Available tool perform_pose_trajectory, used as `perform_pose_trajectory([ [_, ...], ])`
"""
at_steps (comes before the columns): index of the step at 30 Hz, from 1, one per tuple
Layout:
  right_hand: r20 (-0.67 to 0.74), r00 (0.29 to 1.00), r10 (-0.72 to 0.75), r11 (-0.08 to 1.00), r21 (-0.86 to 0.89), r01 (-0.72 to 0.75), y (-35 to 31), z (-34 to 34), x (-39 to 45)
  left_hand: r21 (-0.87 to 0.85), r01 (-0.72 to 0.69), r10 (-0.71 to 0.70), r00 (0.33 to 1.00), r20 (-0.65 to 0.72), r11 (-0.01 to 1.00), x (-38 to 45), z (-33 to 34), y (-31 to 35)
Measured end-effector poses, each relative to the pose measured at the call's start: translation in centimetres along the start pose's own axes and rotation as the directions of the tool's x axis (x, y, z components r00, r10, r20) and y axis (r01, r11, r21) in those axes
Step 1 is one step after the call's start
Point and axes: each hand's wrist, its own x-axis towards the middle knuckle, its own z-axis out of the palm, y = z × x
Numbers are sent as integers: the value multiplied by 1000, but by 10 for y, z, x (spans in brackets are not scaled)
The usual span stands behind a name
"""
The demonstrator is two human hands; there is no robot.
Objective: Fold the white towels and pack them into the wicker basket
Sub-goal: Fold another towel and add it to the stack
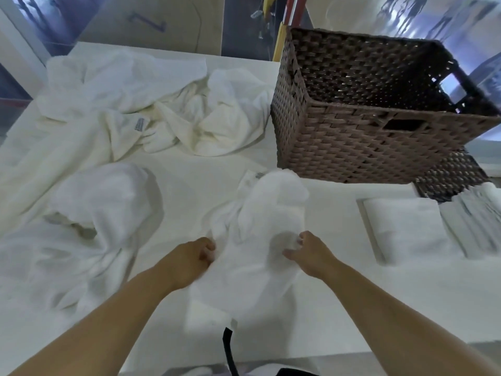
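Now both hands, left hand (193,257) and right hand (309,253), pinch a white towel (260,240) with curled fingers, near-centre on the desk (184,172). Spread it flat first (corners matched); the wicker basket (360,147) sits far right.

— Looks like a laundry or linen-folding station, not a home.
— Why so?
— Broad white surface (339,308) heaped with crumpled white towels (130,104), a folded towel (406,226) set aside, a brown wicker basket (352,142) standing at the far right.
— And beyond?
— Glossy floor, a large cardboard sheet marked "7" (147,21), a red and yellow frame (287,20). Suggests a commercial or staged workroom; cannot tell which.
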Motion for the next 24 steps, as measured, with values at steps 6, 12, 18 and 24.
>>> perform_pose_trajectory([
  [6,-160,982,100,992,-59,-111,8,33,-7,137,37,-31,999,-40,990,3,13,2],
  [12,-169,985,28,992,-115,-47,24,31,-3,107,-3,13,996,-93,994,1,20,-6],
  [18,-268,961,70,981,193,-18,39,8,-8,-150,-5,-31,972,-232,989,4,15,-4],
  [24,-320,945,62,921,382,69,53,-27,-18,-530,-112,-109,924,-367,840,-1,0,1],
])
